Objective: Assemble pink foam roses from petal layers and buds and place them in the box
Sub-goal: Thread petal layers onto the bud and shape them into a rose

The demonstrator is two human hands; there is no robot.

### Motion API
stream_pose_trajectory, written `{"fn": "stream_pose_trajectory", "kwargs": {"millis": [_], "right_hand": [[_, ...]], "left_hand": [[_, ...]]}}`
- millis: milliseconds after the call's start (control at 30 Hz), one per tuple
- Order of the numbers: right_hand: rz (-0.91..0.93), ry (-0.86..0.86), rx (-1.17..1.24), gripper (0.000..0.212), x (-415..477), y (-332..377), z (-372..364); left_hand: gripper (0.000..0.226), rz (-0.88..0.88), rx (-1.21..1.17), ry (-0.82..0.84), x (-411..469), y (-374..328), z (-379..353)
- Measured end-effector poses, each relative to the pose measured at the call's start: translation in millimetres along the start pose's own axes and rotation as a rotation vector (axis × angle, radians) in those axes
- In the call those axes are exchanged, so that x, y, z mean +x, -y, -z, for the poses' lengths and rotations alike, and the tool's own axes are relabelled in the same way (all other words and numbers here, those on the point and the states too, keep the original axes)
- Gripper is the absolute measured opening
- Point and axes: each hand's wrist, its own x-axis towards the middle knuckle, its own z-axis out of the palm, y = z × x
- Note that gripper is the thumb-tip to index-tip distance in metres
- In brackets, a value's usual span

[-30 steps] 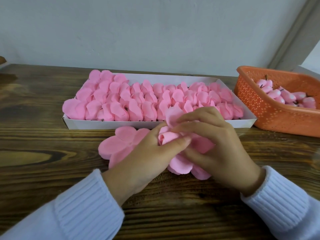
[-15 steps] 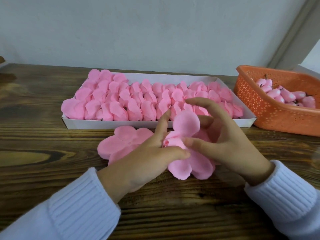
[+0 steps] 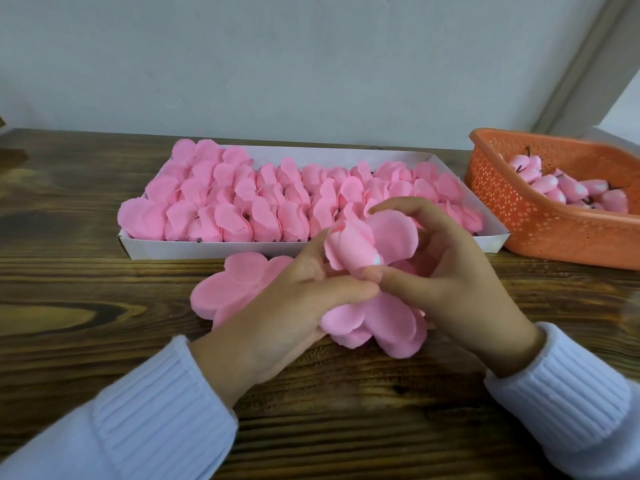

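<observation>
Rose [image 3: 363, 249] of pink foam, half wrapped, held just in front of the filled white box [image 3: 207, 249]: left hand [image 3: 291, 306] grips its base, right hand [image 3: 446, 278] pinches its petals. Petal layers [image 3: 235, 285] lie alongside on the wooden table [image 3: 69, 306]; buds [image 3: 554, 188] sit in an orange basket [image 3: 519, 220].

Box [image 3: 194, 249] behind petal layers [image 3: 235, 289]; basket [image 3: 540, 233] right of box.

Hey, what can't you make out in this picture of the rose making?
Head view only:
Rose core: covered by its own petals, the left hand and the right hand.
Flat petal layer: right part behind the left hand.
Orange basket: cut by the right edge; buds uncountable.
Box: near wall hides the bases of the packed roses.
</observation>
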Motion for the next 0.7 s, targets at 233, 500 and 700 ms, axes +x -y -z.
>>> {"fn": "stream_pose_trajectory", "kwargs": {"millis": [233,500,700], "right_hand": [[-0.037,0.013,0.020,0.037,-3.2,-1.5,-11.2],[-0.077,-0.159,-0.087,0.010,-2.8,-4.8,-5.6],[0.109,-0.191,-0.274,0.010,-3.0,-1.7,-3.2]], "left_hand": [[0.029,-0.028,0.197,-0.148,0.5,8.6,0.6],[0.044,-0.030,0.102,-0.157,1.0,9.6,-0.2],[0.034,-0.077,0.152,-0.144,2.8,10.6,1.0]]}}
